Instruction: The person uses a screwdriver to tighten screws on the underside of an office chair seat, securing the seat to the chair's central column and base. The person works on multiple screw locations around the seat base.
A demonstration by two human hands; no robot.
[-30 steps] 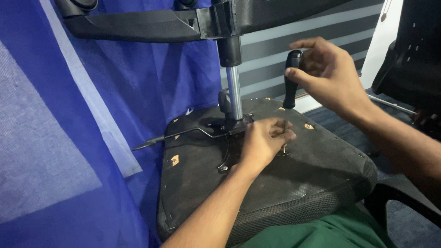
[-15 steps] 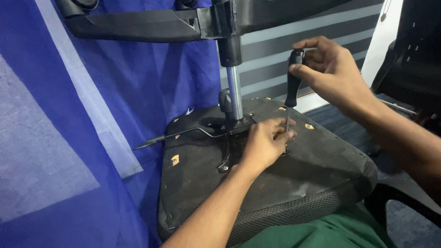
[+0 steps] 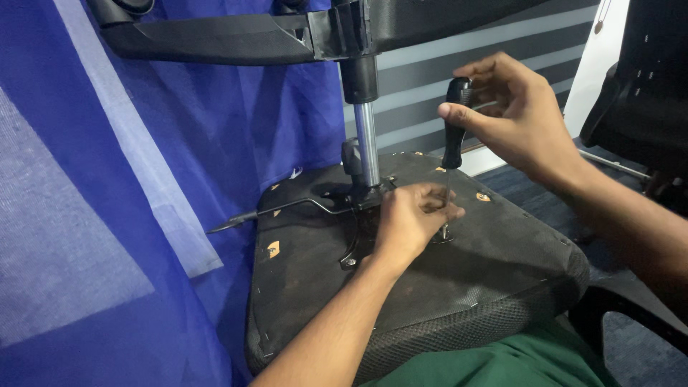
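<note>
Head view: right hand [image 3: 519, 118] fingers closed (tightly) round screwdriver [image 3: 454, 122].

head camera, close, looking down forward

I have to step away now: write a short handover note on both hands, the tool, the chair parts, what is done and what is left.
Right hand: closed around the black handle of the screwdriver, held upright, tip down at a screw in the seat underside.
Left hand: resting on the seat underside, fingers steadying the shaft at the screw.
Chair: upside down; metal column rises from the mounting plate; lever rod sticks out left.
Done: driver seated on the screw.
Left: whether this screw is tight cannot be told; other plate fixings are not clearly visible.
</note>
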